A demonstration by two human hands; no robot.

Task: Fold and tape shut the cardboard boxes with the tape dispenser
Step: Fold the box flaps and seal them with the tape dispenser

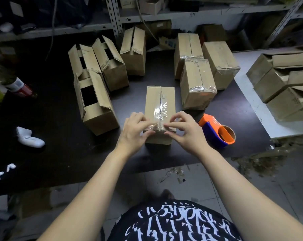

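left grip (135, 130) and right grip (184, 132) pinch box (153, 100) edge.

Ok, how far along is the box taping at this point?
Done: three taped boxes stand at the back right. In hand: the left hand and right hand grip the near end of the middle box, pressing its tape down; the dispenser lies beside it. Left: four open boxes on the left, plus an untaped pile at the right.

Box (158, 97): brown cardboard, flaps folded shut, clear tape (162, 110) over the near seam.
Tape dispenser (217, 134): orange and blue, just right of box.
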